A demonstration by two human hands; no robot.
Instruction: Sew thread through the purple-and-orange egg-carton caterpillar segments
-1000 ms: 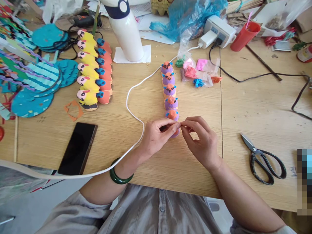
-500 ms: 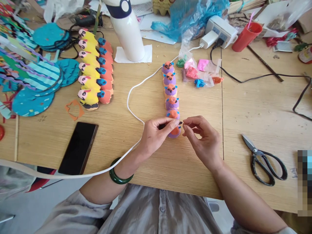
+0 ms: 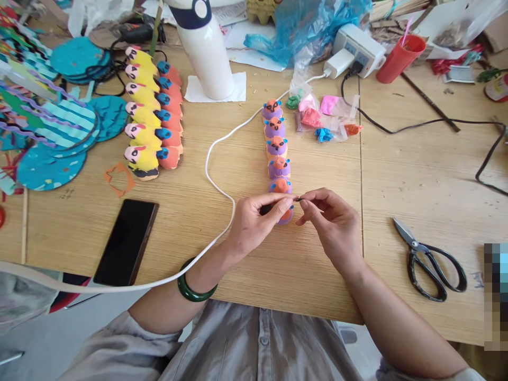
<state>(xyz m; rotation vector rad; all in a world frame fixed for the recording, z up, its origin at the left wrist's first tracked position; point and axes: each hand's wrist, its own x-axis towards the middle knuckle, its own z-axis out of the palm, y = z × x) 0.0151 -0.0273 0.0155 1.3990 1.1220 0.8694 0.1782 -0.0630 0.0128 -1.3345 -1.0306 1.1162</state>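
Note:
My left hand [image 3: 256,219] is closed round a lump of black clay [image 3: 265,209], and a thin dark bit [image 3: 299,199] sticks out at its fingertips. My right hand [image 3: 331,222] pinches the other end of that bit between thumb and forefinger. Beneath and behind the fingers runs a column of purple and orange clay figures [image 3: 277,145] with blue ears. Dark marks show on the faces of the upper ones; the lowest figure [image 3: 286,216] is partly hidden by my left hand. Small bags of coloured clay [image 3: 311,116] lie beyond, to the right.
Black-handled scissors [image 3: 431,262] lie at right, a phone [image 3: 126,242] at left. A white cable [image 3: 208,164] crosses the table and my left forearm. Yellow figures [image 3: 142,111], a white bottle [image 3: 210,58], a power strip [image 3: 359,47] and a red cup [image 3: 400,58] stand farther back.
My right fingertips have closed on the dark bit at my left fingertips, where a small gap showed before. The view has shifted slightly.

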